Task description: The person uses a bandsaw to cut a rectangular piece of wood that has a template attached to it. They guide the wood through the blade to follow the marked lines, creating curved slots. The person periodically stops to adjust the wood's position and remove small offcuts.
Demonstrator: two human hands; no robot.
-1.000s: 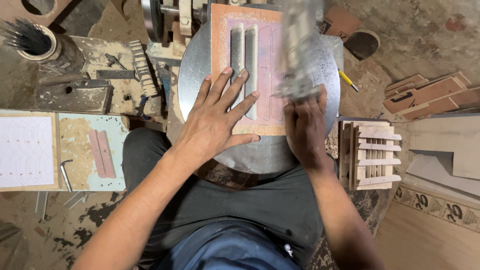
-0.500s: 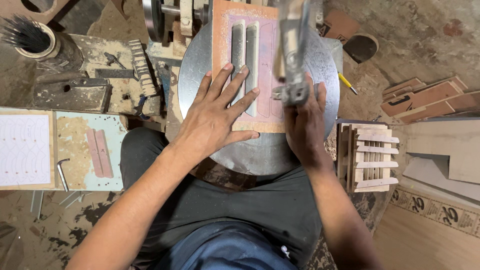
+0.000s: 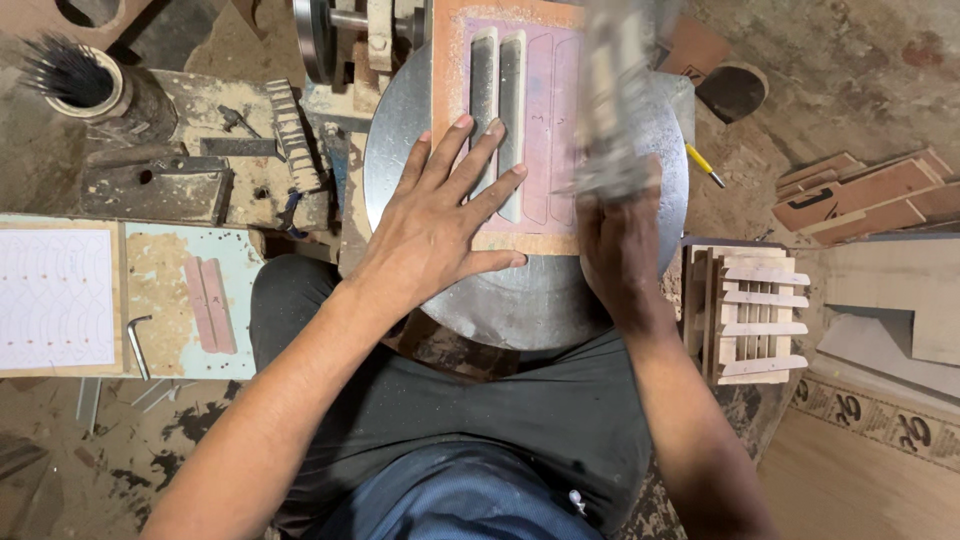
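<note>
We press the pink board (image 3: 520,120) flat with our open left hand (image 3: 440,225) while our right hand (image 3: 615,225) has its grip closed on a blurry tool (image 3: 612,100), and we judge we are cutting slots, so next we need a steady push.

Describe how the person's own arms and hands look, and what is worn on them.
Both arms are bare from wrist to past the elbow: no sleeves, gloves, watch or rings show. The left hand is sharp, its short trimmed nails visible. The right hand is blurred, so finer detail cannot be told. Below are a dark shirt and blue cloth.
</note>
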